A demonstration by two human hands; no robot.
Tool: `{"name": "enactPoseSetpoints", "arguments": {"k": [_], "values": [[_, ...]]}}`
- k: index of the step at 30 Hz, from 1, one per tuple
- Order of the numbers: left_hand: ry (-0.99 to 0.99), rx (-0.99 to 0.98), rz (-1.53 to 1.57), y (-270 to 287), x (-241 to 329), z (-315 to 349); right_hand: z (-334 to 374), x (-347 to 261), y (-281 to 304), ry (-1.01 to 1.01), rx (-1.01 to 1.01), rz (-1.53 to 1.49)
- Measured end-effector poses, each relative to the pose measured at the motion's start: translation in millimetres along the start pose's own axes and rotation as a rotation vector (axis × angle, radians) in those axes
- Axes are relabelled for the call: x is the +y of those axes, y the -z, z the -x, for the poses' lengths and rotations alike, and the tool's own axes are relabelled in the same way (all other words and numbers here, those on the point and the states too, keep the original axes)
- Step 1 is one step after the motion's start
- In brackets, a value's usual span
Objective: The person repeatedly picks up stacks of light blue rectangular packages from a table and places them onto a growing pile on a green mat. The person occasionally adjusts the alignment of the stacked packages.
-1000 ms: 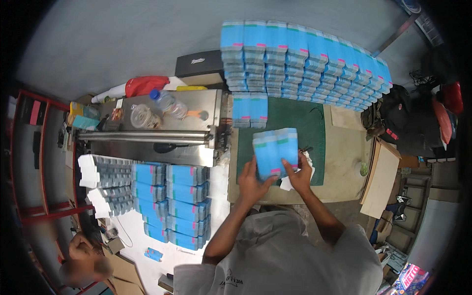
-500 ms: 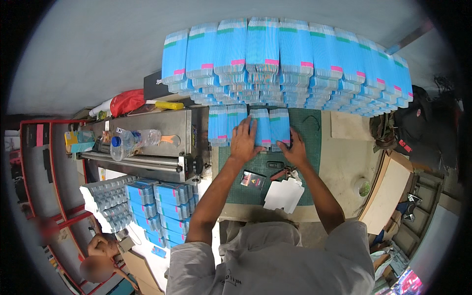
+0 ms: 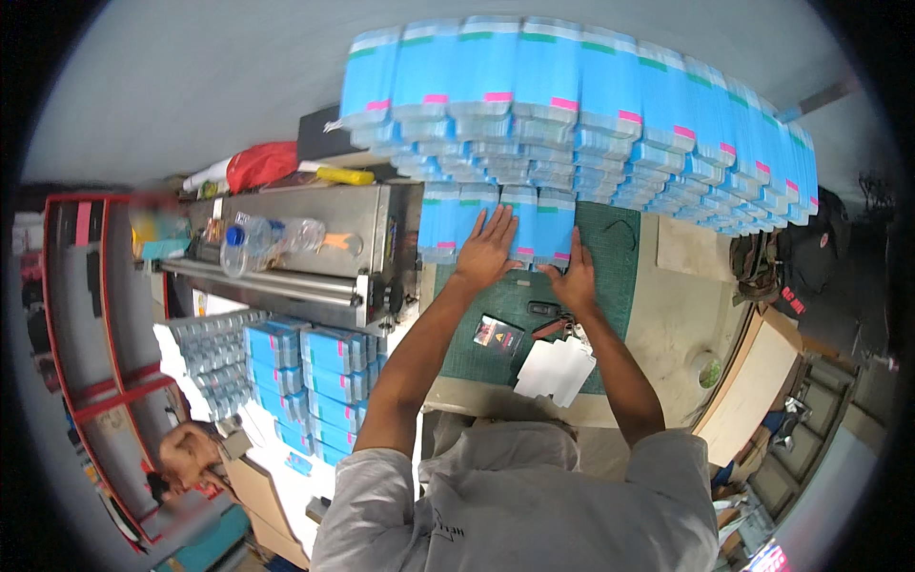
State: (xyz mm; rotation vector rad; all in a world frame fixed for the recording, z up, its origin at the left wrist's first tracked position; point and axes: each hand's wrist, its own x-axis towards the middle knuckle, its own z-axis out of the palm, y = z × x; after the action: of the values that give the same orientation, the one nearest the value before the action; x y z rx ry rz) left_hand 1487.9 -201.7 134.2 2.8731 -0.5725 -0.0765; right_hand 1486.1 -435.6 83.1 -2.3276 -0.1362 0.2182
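Four-sided blue card stacks stand side by side in a short front row (image 3: 439,224) on a green cutting mat (image 3: 606,315), each with a green band and a pink mark. My left hand (image 3: 489,250) lies over the near part of this row, fingers stretched out and spread across the middle stacks. At the row's right end, my right hand (image 3: 575,281) rests against the near corner of the last stack (image 3: 555,224). Its fingers run along the stack's right side, the thumb apart at the near end. Behind rises a long, tall bank of similar blue stacks (image 3: 548,76).
Near my hands lie a black key fob (image 3: 543,309), a dark printed card (image 3: 498,335) and white cut paper (image 3: 556,370). Left stand a metal machine (image 3: 334,214) with a plastic bottle (image 3: 250,250) and more blue stacks (image 3: 334,381). Another person (image 3: 186,453) is at lower left.
The view has shifted a little. The right-hand stacks of the front row sit slightly farther back and closer together. Both hands have moved forward with them; my left fingers lie flatter.
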Motion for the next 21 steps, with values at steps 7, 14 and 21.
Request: {"name": "enactPoseSetpoints", "arguments": {"k": [7,14,21], "values": [[0.178,0.326,0.353,16.3,77.6,136.5,59.5,-55.2,14.0,0.359,0.229,0.101],[0.938,0.695,0.46,29.3,119.5,402.0,194.4,-213.3,-110.3,0.782,-0.271,-0.273],[1.514,1.236,0.272,47.8,22.5,568.8,247.4,-386.7,-287.8,0.883,-0.65,-0.389]]}}
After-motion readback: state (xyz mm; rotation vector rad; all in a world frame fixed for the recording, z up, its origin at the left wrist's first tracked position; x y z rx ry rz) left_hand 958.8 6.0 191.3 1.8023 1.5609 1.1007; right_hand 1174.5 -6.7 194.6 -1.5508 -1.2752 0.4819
